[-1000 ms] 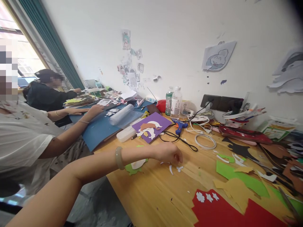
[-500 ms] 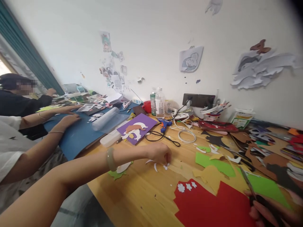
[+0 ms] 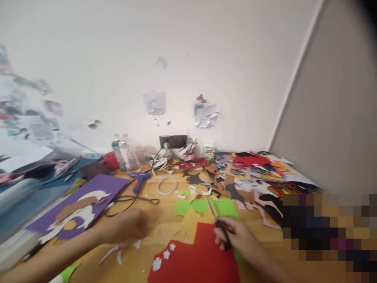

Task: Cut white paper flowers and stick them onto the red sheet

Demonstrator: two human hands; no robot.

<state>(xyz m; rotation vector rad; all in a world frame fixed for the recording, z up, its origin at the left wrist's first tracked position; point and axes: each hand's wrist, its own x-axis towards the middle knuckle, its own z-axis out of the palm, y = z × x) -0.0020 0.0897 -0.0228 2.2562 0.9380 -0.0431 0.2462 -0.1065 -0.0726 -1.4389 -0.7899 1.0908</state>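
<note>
My right hand (image 3: 232, 237) is wrapped round the black handles of a pair of scissors (image 3: 223, 235), whose blades point up and left over the green foam sheet (image 3: 193, 206). Below them lies a red foam sheet (image 3: 197, 255), with white flower cutouts (image 3: 157, 264) on its left part. My left hand (image 3: 132, 225) is blurred, its fingers curled together over the wood; what is in them, if anything, is hidden. Close under that hand are small white scraps (image 3: 119, 256). A yellow foam piece (image 3: 190, 226) lies beyond the red sheet.
To the left, a purple sheet (image 3: 118, 181) carries white and brown cutouts. Behind it lie a blue glue gun (image 3: 140, 181), a black cable (image 3: 151, 201) and a coiled white ring (image 3: 167, 185). Bottles (image 3: 128, 155) stand near the wall. Foam scraps (image 3: 253, 159) pile up at the back right.
The view has swung right, so the co-workers at the left are out of sight. My left hand has risen off the small white pieces. My right hand still holds the scissors.
</note>
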